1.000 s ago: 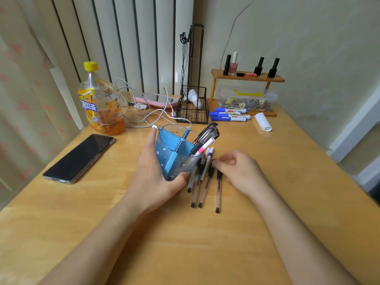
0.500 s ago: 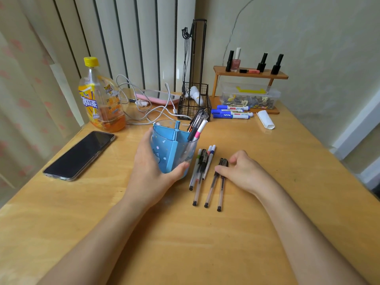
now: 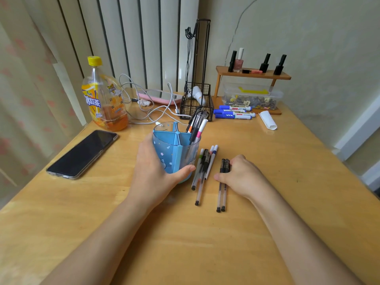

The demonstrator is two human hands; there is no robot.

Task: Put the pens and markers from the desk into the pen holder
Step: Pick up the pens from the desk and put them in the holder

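Observation:
A blue, see-through pen holder [image 3: 174, 149] with dividers stands upright on the wooden desk [image 3: 267, 202], several pens sticking out of its right compartment. My left hand [image 3: 152, 173] wraps around its left side. Just right of it lie several loose pens [image 3: 202, 167] in a bunch. Further right, two black-capped clear pens [image 3: 222, 194] lie side by side, and my right hand [image 3: 240, 175] rests on them with thumb and fingers pinching their upper part. Three blue markers [image 3: 234, 113] lie at the back near the wooden shelf.
A black phone [image 3: 82, 154] lies at the left. An orange drink bottle [image 3: 104, 97], white cables [image 3: 152, 112] and a black wire basket [image 3: 197, 101] stand behind the holder. A wooden shelf [image 3: 253, 75] with nail polish, a clear box [image 3: 250, 98] and a white roll [image 3: 267, 120] are at back right.
The holder has been stood upright from a tilt. My right hand pulled two pens rightward, away from the bunch, and closed on them.

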